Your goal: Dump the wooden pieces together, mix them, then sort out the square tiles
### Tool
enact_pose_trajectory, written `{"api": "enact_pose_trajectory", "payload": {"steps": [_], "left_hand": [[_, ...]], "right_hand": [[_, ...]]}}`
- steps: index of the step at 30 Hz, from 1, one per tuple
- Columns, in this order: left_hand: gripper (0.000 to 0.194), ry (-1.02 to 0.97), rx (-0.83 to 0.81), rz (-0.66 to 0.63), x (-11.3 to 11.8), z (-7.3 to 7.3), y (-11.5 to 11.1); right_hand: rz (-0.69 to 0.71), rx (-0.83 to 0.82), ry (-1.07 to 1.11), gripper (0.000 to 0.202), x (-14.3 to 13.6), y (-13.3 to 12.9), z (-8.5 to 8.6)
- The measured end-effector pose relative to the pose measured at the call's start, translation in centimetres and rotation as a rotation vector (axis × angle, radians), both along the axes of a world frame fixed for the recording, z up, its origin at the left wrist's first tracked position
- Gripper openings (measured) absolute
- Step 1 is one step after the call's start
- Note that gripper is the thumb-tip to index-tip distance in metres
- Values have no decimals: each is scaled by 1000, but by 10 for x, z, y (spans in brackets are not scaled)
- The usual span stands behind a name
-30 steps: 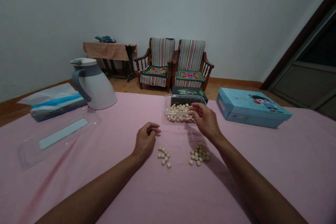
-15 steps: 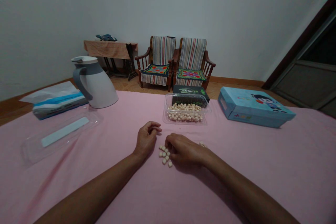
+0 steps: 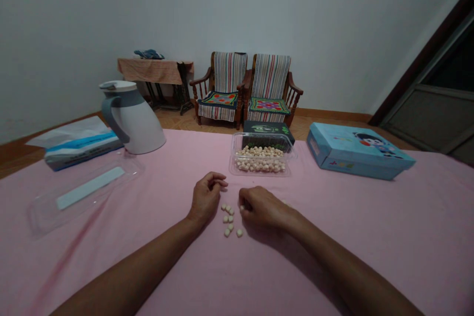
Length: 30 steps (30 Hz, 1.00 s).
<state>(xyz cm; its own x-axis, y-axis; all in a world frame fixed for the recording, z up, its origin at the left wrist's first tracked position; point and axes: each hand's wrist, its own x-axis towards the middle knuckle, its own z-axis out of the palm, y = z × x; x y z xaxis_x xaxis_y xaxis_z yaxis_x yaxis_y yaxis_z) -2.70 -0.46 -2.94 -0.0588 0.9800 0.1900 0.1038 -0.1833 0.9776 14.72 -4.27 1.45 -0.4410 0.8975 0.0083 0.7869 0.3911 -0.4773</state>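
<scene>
While tub [image 3: 233, 158] holds pale pieces [image 3: 261, 163] | right grip [image 3: 261, 206] pinching piece [image 3: 242, 208] | left grip [image 3: 206, 195] loosely spread

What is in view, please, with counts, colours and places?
Loose pieces: at least eight, cream, front centre
Tub: one, clear, centre
Heaped pieces: many, cream, in tub
Box: one, black, behind tub
Carton: one, blue, right
Jug: one, white-grey, left
Tissue pack: one, blue, left
Lid: one, clear, left
Tablecloth: one, pink, foreground
Armchairs: two, brown, back
Draped table: one, orange, back
Bundle: one, blue, back left
Left hand: one, on tablecloth
Right hand: one, beside loose pieces
</scene>
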Motion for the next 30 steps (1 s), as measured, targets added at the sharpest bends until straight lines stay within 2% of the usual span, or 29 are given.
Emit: {"api": "enact_pose_trajectory", "payload": {"steps": [2,4,6,8,10,13,16,20,22,26,30], "left_hand": [[21,1,3,-5,0,-1,0],[21,-5,2,-4,0,-1,1],[20,-12,-5,-5,0,-1,1],[20,-13,-9,-4,0,0,0],[21,-8,-11,-2,0,2,0],[21,-12,-16,3,0,5,-1],[21,-15,-25,9,1,6,-2],[21,-35,3,51,0,4,-1],[21,-51,42,95,-3,3,0],[21,-74,76,162,-8,2,4],[22,-95,53,180,-11,0,9]], "right_hand": [[-103,81,118,10,11,11,10],[-284,193,318,9,23,22,20],[-449,274,574,18,34,31,26],[-516,288,792,30,40,37,26],[-495,270,892,32,40,39,21],[-385,198,813,21,33,38,11],[-179,92,542,15,19,29,3],[77,55,230,21,0,10,-4],[112,44,172,21,-7,0,-8],[61,56,128,17,-17,-13,-15],[53,60,71,11,-17,-12,-15]]}}
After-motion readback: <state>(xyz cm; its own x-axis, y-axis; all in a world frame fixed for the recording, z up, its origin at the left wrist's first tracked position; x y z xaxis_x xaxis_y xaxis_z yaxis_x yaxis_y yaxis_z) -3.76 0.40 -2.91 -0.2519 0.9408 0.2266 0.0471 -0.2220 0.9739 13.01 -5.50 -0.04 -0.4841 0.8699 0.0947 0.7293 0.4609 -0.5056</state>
